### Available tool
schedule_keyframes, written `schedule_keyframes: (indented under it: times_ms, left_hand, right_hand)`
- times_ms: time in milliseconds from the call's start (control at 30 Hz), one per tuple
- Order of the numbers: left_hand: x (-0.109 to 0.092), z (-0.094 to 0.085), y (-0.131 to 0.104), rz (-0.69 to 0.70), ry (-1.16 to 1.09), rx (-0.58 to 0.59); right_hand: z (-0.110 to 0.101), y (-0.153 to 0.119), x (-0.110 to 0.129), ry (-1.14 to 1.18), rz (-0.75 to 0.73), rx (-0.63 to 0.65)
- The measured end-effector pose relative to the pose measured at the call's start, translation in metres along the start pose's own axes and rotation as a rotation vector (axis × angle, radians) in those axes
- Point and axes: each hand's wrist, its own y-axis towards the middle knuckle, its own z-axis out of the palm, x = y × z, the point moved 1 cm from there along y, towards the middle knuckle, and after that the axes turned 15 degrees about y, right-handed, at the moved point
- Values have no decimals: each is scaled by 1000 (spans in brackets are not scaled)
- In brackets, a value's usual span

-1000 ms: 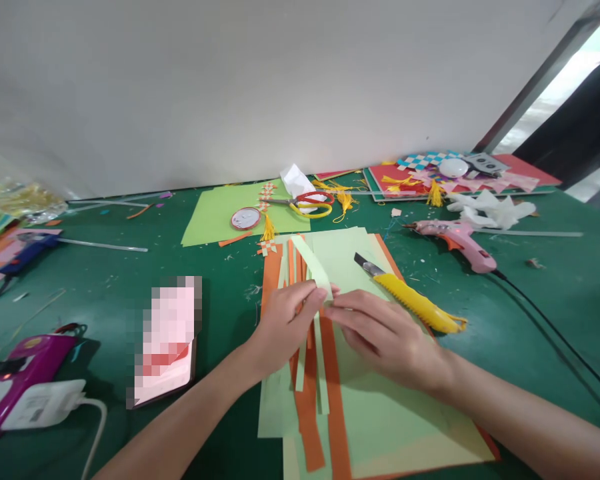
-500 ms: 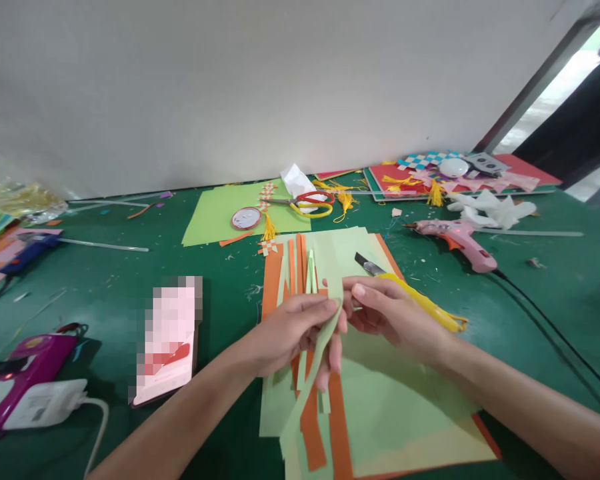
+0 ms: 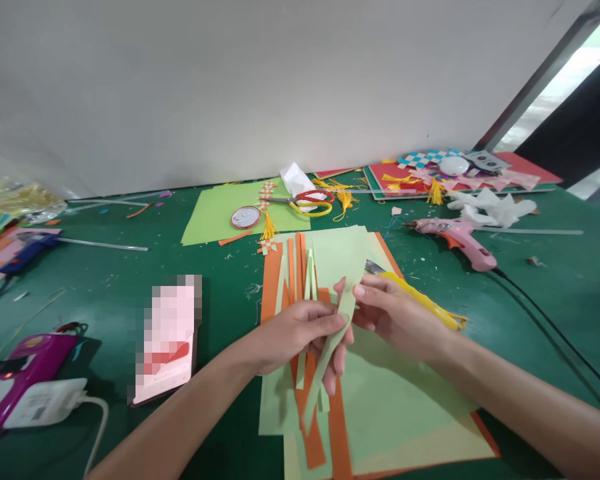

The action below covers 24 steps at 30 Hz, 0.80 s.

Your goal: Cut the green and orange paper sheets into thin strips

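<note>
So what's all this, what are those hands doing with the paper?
Someone is holding a light green paper strip. The left hand pinches it, and the right hand has its fingers up against the strip's upper part; whether they grip it is hard to tell. Beneath are orange paper strips and pale green sheets. A yellow utility knife lies partly hidden by the right hand. Scissors rest farther back.

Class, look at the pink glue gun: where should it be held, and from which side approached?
The pink glue gun is probably best gripped by its handle, from the near right: the handle slants that way, while the nozzle points left.
</note>
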Motion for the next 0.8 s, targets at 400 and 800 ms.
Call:
schedule_keyframes:
  times_ms: [400, 800]
  left_hand:
    - [-2, 5, 2, 21, 77, -84]
    - [-4, 15, 4, 24, 266, -171]
  right_hand:
    - [3, 0, -2, -22, -87, -62]
    - [2, 0, -10, -16, -77, -79]
